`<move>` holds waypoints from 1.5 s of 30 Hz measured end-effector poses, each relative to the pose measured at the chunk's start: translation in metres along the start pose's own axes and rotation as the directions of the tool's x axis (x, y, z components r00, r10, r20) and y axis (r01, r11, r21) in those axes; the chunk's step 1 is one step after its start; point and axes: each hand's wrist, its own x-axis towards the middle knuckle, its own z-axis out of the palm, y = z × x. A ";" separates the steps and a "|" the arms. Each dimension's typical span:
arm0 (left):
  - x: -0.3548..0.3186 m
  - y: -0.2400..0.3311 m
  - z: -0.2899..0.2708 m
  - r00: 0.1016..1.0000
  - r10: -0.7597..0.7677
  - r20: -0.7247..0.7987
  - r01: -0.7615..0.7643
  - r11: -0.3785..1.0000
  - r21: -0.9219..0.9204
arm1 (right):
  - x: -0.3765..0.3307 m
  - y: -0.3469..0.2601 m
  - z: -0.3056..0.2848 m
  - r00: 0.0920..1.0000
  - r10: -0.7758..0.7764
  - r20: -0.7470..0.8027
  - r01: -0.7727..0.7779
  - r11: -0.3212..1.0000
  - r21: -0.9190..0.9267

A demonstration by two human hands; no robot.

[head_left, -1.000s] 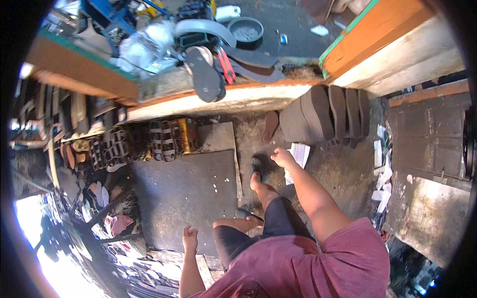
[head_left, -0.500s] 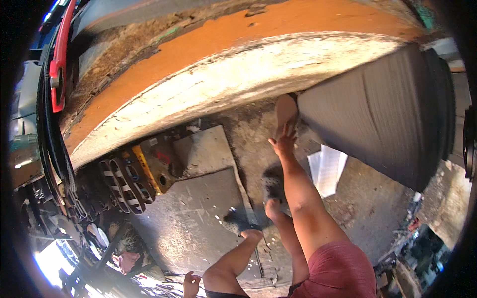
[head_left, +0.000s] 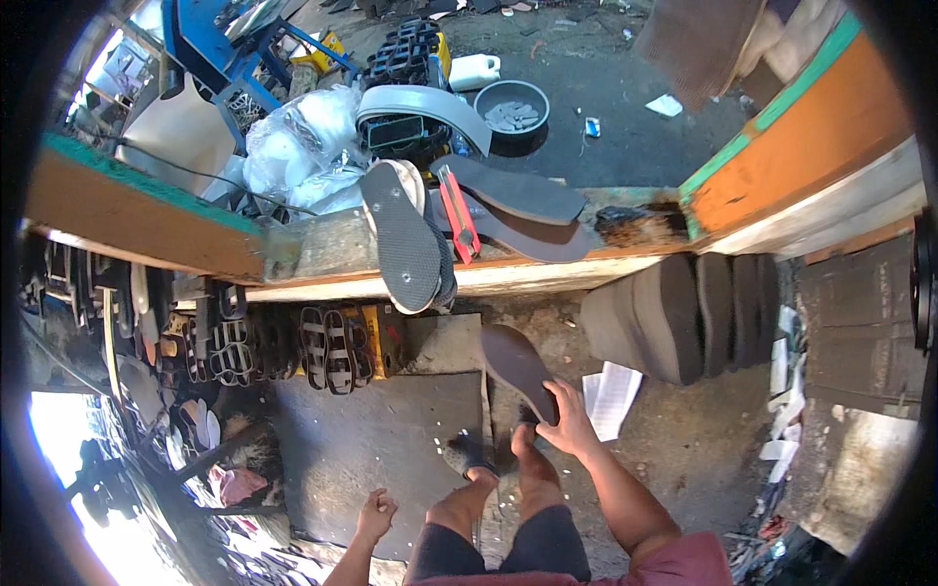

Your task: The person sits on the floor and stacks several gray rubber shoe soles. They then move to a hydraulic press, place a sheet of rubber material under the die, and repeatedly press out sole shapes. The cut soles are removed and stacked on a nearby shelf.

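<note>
My right hand point(head_left: 569, 420) grips the heel end of a dark brown shoe sole point(head_left: 518, 366), holding it out over the floor with its toe end pointing up and left. My left hand point(head_left: 377, 514) hangs empty at the left of my legs, its fingers loosely curled and apart. On the ledge point(head_left: 327, 244) ahead lie a black textured sole point(head_left: 403, 239), a red utility knife point(head_left: 457, 215) and grey soles point(head_left: 508, 188). To the right of my right hand, thick stacks of grey soles point(head_left: 655, 317) stand against the wall.
Strapped sandals point(head_left: 327, 350) stand in rows at the left. White paper point(head_left: 611, 398) lies on the floor beside my right hand. Beyond the ledge are clear plastic bags point(head_left: 298, 146), a round basin point(head_left: 539, 119) holding grey pieces, and a blue metal frame point(head_left: 210, 63).
My right hand has drawn back from beside the sole stacks, bringing the brown sole toward me. The view has lifted and now shows the ledge top and the area beyond.
</note>
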 end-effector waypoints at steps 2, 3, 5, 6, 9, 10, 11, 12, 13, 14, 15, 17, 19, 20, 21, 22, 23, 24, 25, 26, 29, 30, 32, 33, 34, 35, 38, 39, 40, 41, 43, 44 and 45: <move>-0.021 0.003 -0.008 0.998 0.054 -0.019 -0.053 0.998 0.023 | 0.006 -0.079 -0.072 0.957 -0.283 -0.062 0.281 0.959 -0.038; -0.029 -0.001 -0.010 0.997 0.070 -0.033 -0.069 0.997 0.038 | 0.015 -0.118 -0.106 0.960 -0.268 -0.077 0.265 0.963 -0.045; -0.049 -0.005 -0.014 0.999 0.021 -0.041 -0.020 0.999 0.033 | 0.056 -0.169 -0.163 0.943 -0.304 -0.138 0.289 0.950 -0.118; -0.057 -0.008 -0.013 0.999 -0.007 -0.047 0.009 0.999 0.031 | 0.083 -0.191 -0.187 0.939 -0.301 -0.165 0.280 0.949 -0.144; -0.066 -0.018 -0.012 0.994 -0.060 -0.094 0.060 0.998 -0.005 | 0.173 -0.206 -0.230 0.867 -0.437 -0.238 0.363 0.883 -0.297; -0.059 -0.012 -0.007 0.985 -0.010 -0.170 0.022 0.998 0.066 | 0.206 -0.199 -0.236 0.884 -0.409 -0.227 0.333 0.891 -0.310; -0.052 0.005 -0.005 0.971 0.041 -0.237 -0.007 0.990 0.141 | 0.231 -0.200 -0.244 0.916 -0.358 -0.179 0.286 0.898 -0.334; -0.050 0.046 -0.006 0.947 0.151 -0.285 -0.122 0.986 0.116 | 0.246 -0.210 -0.246 0.955 -0.267 -0.131 0.213 0.921 -0.326; -0.049 0.104 -0.006 0.906 0.253 -0.339 -0.236 0.967 0.092 | 0.259 -0.219 -0.246 0.981 -0.178 -0.078 0.144 0.935 -0.324; -0.050 0.170 -0.011 0.905 0.259 -0.338 -0.230 0.965 0.123 | 0.273 -0.217 -0.244 0.989 -0.148 0.024 0.146 0.919 -0.366; -0.036 0.219 -0.012 0.869 0.357 -0.342 -0.361 0.931 0.056 | 0.287 -0.208 -0.241 0.987 -0.111 0.117 0.150 0.902 -0.405; -0.021 0.322 -0.016 0.727 0.557 -0.402 -0.577 0.813 0.083 | 0.298 -0.201 -0.225 0.975 -0.056 0.214 0.142 0.902 -0.409; -0.003 0.402 -0.018 0.633 0.651 -0.419 -0.690 0.720 0.076 | 0.293 -0.201 -0.218 0.975 -0.034 0.220 0.114 0.926 -0.360; 0.007 0.436 -0.016 0.538 0.708 -0.458 -0.736 0.659 0.154 | 0.297 -0.193 -0.217 0.976 -0.077 0.205 0.144 0.931 -0.335; 0.016 0.465 -0.014 0.438 0.751 -0.494 -0.765 0.600 0.233 | 0.298 -0.194 -0.217 0.976 -0.073 0.205 0.142 0.929 -0.342; 0.022 0.490 -0.007 0.452 0.751 -0.482 -0.719 0.626 0.300 | 0.296 -0.198 -0.215 0.976 -0.070 0.205 0.140 0.926 -0.350; 0.027 0.511 0.000 0.470 0.751 -0.464 -0.670 0.645 0.367 | 0.293 -0.201 -0.215 0.977 -0.063 0.202 0.133 0.924 -0.358; 0.032 0.526 0.005 0.501 0.760 -0.413 -0.635 0.647 0.421 | 0.291 -0.202 -0.216 0.980 -0.076 0.186 0.140 0.921 -0.364; 0.036 0.538 0.009 0.533 0.765 -0.361 -0.599 0.643 0.478 | 0.288 -0.204 -0.218 0.981 -0.089 0.170 0.147 0.918 -0.367; 0.038 0.544 0.011 0.566 0.764 -0.310 -0.562 0.633 0.532 | 0.285 -0.204 -0.218 0.983 -0.104 0.154 0.155 0.916 -0.371; 0.065 0.538 0.016 0.634 0.739 -0.226 -0.536 0.631 0.561 | 0.282 -0.186 -0.226 0.953 -0.298 -0.047 0.257 0.883 -0.394; 0.076 0.529 0.011 0.640 0.730 -0.239 -0.511 0.637 0.578 | 0.273 -0.194 -0.229 0.960 -0.264 -0.091 0.217 0.910 -0.353; 0.078 0.521 -0.005 0.597 0.771 -0.222 -0.535 0.589 0.606 | 0.266 -0.181 -0.238 0.928 -0.372 -0.009 0.350 0.881 -0.318; 0.081 0.513 -0.012 0.566 0.798 -0.206 -0.547 0.550 0.631 | 0.263 -0.174 -0.237 0.904 -0.426 0.033 0.416 0.862 -0.291; 0.076 0.514 -0.020 0.569 0.800 -0.191 -0.527 0.533 0.662 | 0.259 -0.167 -0.233 0.884 -0.457 0.100 0.464 0.829 -0.313; 0.071 0.516 -0.028 0.631 0.762 -0.147 -0.522 0.557 0.646 | 0.255 -0.160 -0.226 0.853 -0.501 0.144 0.520 0.797 -0.307; 0.073 0.510 -0.043 0.631 0.762 -0.146 -0.496 0.542 0.678 | 0.244 -0.166 -0.212 0.895 -0.397 0.206 0.447 0.776 -0.445; 0.075 0.506 -0.048 0.626 0.768 -0.132 -0.509 0.531 0.678 | 0.243 -0.167 -0.211 0.901 -0.374 0.222 0.434 0.764 -0.477; 0.078 0.501 -0.052 0.621 0.775 -0.118 -0.520 0.521 0.677 | 0.244 -0.167 -0.210 0.906 -0.350 0.237 0.423 0.750 -0.508; 0.081 0.497 -0.057 0.615 0.778 -0.125 -0.522 0.521 0.675 | 0.247 -0.168 -0.211 0.898 -0.353 0.264 0.440 0.746 -0.500; 0.087 0.486 -0.065 0.604 0.785 -0.137 -0.529 0.523 0.668 | 0.251 -0.179 -0.219 0.879 -0.357 0.317 0.473 0.734 -0.486; 0.091 0.480 -0.064 0.607 0.782 -0.146 -0.522 0.530 0.669 | 0.253 -0.179 -0.221 0.871 -0.368 0.325 0.486 0.737 -0.470; 0.090 0.482 -0.063 0.617 0.770 -0.160 -0.517 0.550 0.656 | 0.257 -0.179 -0.226 0.866 -0.379 0.325 0.495 0.739 -0.458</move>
